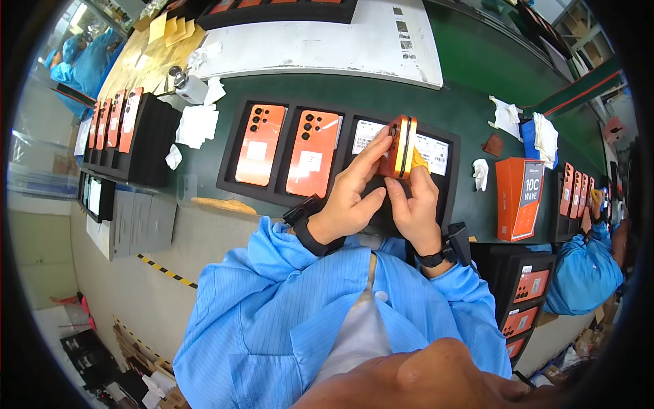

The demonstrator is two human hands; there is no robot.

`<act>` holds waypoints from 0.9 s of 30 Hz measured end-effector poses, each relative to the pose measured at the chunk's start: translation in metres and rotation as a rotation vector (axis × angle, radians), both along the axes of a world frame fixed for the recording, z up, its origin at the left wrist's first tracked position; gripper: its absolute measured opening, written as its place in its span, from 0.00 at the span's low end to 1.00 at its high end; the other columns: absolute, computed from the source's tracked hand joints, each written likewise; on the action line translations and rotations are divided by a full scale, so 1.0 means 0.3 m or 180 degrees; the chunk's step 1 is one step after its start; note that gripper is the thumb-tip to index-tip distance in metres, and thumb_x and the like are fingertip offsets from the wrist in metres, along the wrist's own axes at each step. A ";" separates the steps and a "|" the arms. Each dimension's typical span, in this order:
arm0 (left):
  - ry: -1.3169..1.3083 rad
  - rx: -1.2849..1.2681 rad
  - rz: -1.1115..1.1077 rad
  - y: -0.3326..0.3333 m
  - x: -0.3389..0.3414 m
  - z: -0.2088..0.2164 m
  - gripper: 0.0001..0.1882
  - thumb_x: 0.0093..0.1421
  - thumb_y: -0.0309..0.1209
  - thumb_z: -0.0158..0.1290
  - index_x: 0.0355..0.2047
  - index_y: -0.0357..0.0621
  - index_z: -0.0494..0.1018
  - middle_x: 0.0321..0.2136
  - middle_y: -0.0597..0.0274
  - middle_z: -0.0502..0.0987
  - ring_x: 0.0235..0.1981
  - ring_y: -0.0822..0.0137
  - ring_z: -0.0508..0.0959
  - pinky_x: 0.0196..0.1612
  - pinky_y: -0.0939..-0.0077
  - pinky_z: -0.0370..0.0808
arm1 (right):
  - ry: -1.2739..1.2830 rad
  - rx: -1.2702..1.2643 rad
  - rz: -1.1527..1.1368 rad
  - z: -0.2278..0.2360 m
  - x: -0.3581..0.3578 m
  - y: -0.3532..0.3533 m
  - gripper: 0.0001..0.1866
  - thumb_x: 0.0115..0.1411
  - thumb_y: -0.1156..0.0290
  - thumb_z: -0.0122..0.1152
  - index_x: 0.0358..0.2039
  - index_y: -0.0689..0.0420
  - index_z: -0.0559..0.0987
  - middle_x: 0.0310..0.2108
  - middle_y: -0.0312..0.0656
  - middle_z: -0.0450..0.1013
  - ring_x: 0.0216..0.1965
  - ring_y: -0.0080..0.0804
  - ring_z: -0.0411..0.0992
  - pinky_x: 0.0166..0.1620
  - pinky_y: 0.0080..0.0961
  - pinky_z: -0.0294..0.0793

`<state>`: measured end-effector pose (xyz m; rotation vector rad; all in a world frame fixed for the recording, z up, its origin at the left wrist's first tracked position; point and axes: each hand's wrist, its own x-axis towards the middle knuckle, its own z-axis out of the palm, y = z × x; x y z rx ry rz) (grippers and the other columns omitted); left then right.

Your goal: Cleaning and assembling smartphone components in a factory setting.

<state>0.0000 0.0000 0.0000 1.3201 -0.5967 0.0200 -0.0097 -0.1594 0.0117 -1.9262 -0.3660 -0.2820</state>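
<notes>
Over the right part of a black foam tray (291, 123), two orange phones (402, 146) stand on edge, pressed together with a dark line between them. My left hand (351, 201) holds them from the left, its fingers stretched along the side. My right hand (417, 208) grips them from the right, with a piece of yellow cloth (418, 162) at its fingers. In the tray's left slots lie an orange phone (259, 146) and another orange phone (311, 155), camera sides up with white labels. White printed labels (432, 151) show in the slots behind my hands.
At left, upright orange phones (129, 119) stand in a black rack (153, 136). White tissues (197, 124) and a pump bottle (189, 87) sit nearby. On the right are an orange box (518, 199), a blue container (530, 140) and a co-worker in blue (586, 273).
</notes>
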 end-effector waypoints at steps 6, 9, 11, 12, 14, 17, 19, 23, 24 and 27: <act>-0.0034 -0.0268 0.0061 0.000 -0.003 0.000 0.39 0.55 0.14 0.46 0.69 0.35 0.50 0.71 0.44 0.48 0.74 0.52 0.49 0.73 0.51 0.49 | -0.0295 -0.0214 0.0061 -0.020 -0.009 0.008 0.24 0.59 0.77 0.60 0.57 0.69 0.71 0.47 0.57 0.74 0.44 0.48 0.78 0.48 0.35 0.77; 0.0033 -0.0433 0.0191 -0.007 -0.019 0.012 0.42 0.50 0.10 0.41 0.69 0.35 0.51 0.70 0.47 0.52 0.73 0.53 0.52 0.72 0.55 0.51 | -0.0246 -0.0057 0.0055 -0.024 -0.024 0.020 0.27 0.57 0.82 0.58 0.58 0.71 0.69 0.48 0.57 0.74 0.47 0.47 0.78 0.52 0.35 0.76; 0.0250 -0.0582 0.0199 -0.007 -0.025 0.030 0.44 0.47 0.10 0.38 0.69 0.36 0.50 0.68 0.49 0.55 0.71 0.55 0.55 0.72 0.54 0.51 | 0.0039 0.0533 0.0118 -0.025 -0.034 0.036 0.30 0.54 0.86 0.54 0.60 0.72 0.67 0.53 0.58 0.71 0.54 0.48 0.75 0.58 0.36 0.74; 0.0218 -0.0594 0.0202 -0.008 -0.015 0.033 0.44 0.47 0.10 0.38 0.69 0.36 0.50 0.68 0.49 0.55 0.71 0.55 0.55 0.72 0.54 0.51 | 0.0008 0.0522 0.0126 -0.016 -0.020 0.036 0.30 0.54 0.86 0.54 0.60 0.72 0.67 0.53 0.58 0.71 0.54 0.48 0.75 0.58 0.36 0.74; 0.0384 -0.0835 0.0208 -0.010 0.012 0.038 0.45 0.44 0.09 0.35 0.68 0.37 0.52 0.66 0.50 0.57 0.71 0.56 0.56 0.73 0.55 0.50 | -0.0222 0.0471 0.0150 0.006 0.016 0.038 0.32 0.52 0.89 0.49 0.62 0.72 0.65 0.57 0.58 0.69 0.60 0.47 0.71 0.61 0.37 0.71; 0.0170 -0.1115 0.0154 -0.012 0.057 0.055 0.45 0.41 0.09 0.33 0.66 0.37 0.55 0.65 0.51 0.60 0.71 0.57 0.57 0.73 0.56 0.50 | -0.0264 0.0718 0.0343 -0.016 0.050 0.033 0.37 0.50 0.91 0.43 0.65 0.70 0.61 0.63 0.58 0.63 0.64 0.48 0.66 0.65 0.40 0.66; 0.0284 -0.1219 0.0131 -0.001 0.056 0.041 0.43 0.41 0.09 0.33 0.64 0.37 0.56 0.63 0.52 0.62 0.70 0.58 0.58 0.73 0.59 0.50 | -0.0092 0.0788 0.0420 -0.027 0.036 0.034 0.38 0.50 0.91 0.41 0.66 0.70 0.60 0.64 0.58 0.62 0.65 0.48 0.65 0.66 0.41 0.65; 0.0734 -0.1436 -0.0004 0.001 -0.009 -0.050 0.42 0.43 0.09 0.36 0.64 0.37 0.56 0.62 0.50 0.64 0.68 0.57 0.62 0.72 0.59 0.54 | 0.0184 0.0874 0.0417 -0.104 -0.042 0.034 0.34 0.50 0.92 0.37 0.62 0.70 0.62 0.64 0.57 0.60 0.66 0.49 0.63 0.67 0.42 0.63; 0.0856 -0.1397 0.0002 0.000 -0.024 -0.055 0.42 0.43 0.08 0.35 0.63 0.37 0.56 0.61 0.50 0.64 0.67 0.57 0.62 0.72 0.59 0.54 | 0.0266 0.0975 0.0418 -0.126 -0.057 0.031 0.32 0.51 0.92 0.37 0.60 0.70 0.64 0.64 0.58 0.59 0.66 0.49 0.63 0.67 0.42 0.64; 0.1124 -0.1340 0.0032 0.006 -0.047 -0.067 0.41 0.46 0.07 0.34 0.64 0.37 0.56 0.58 0.51 0.66 0.66 0.58 0.63 0.71 0.60 0.56 | 0.0340 0.0903 0.0361 -0.148 -0.080 0.033 0.26 0.53 0.93 0.39 0.54 0.71 0.69 0.63 0.58 0.62 0.64 0.47 0.66 0.64 0.38 0.69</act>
